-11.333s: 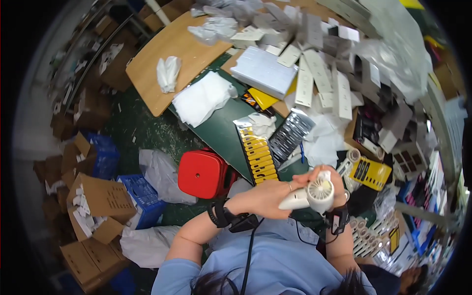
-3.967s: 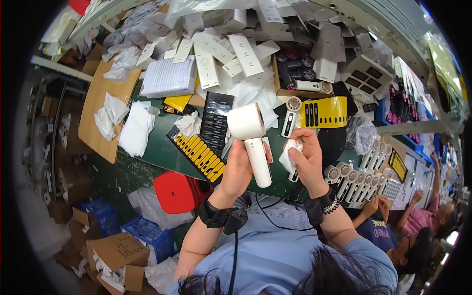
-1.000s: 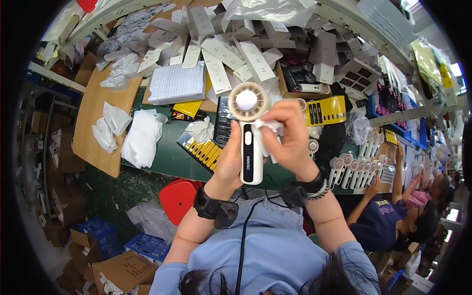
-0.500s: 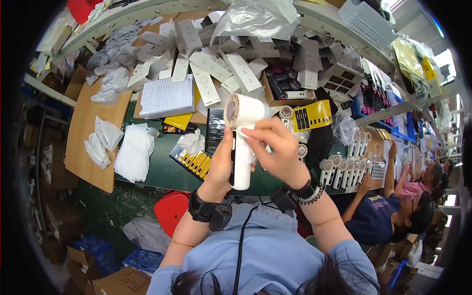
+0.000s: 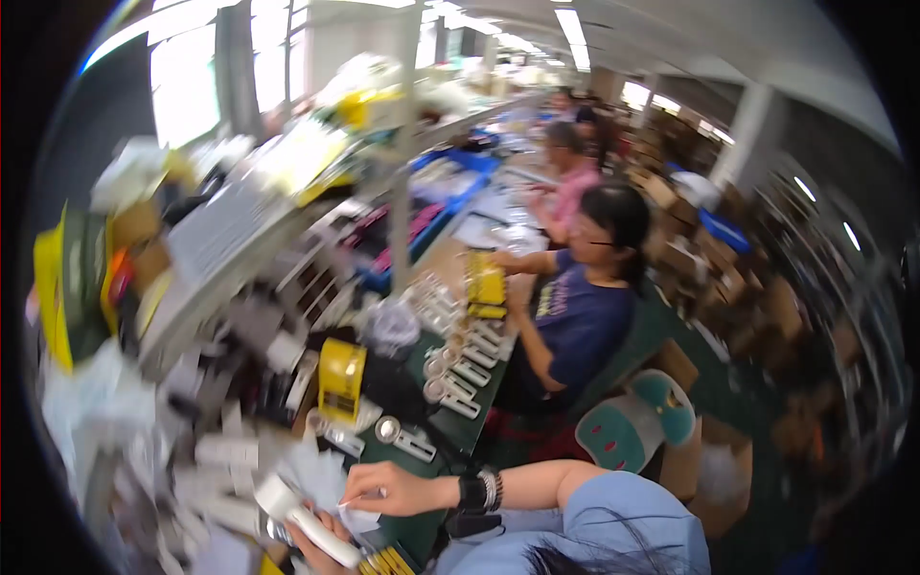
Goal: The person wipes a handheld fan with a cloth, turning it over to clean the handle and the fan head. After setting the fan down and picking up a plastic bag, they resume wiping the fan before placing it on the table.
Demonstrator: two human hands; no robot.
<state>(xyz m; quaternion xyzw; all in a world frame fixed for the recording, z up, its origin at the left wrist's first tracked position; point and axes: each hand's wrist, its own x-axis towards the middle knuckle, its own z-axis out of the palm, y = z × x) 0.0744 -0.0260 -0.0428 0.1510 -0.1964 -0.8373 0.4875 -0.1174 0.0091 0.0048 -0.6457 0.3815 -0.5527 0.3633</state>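
Note:
A white handheld fan [image 5: 311, 529] with a rounded head lies in my left hand [image 5: 321, 548], whose fingers wrap round it from below at the lower edge of the view. My right hand [image 5: 398, 490] is beside it, with thumb and fingertips pinched together on a thin white sheet [image 5: 360, 518]. That sheet hangs down close to the fan; blur hides its exact shape. Just beyond my hands, more white fans [image 5: 414, 444] rest on the green table [image 5: 466, 433]. Yellow-and-black strips [image 5: 388, 563] lie by the fan's handle.
A row of white fans [image 5: 460, 393] lines the table's right part. Beyond it a person in a dark blue shirt [image 5: 589, 316] holds a yellow sheet [image 5: 486, 285]. White boxes [image 5: 225, 450] pile up at left beneath a shelf. A plush cushion [image 5: 623, 431] and cartons [image 5: 724, 470] stand at right.
The view has swung to the right, bringing the neighbouring workers and aisle in. My hands with the fan now appear at the lower left. My right hand has drawn away from the fan.

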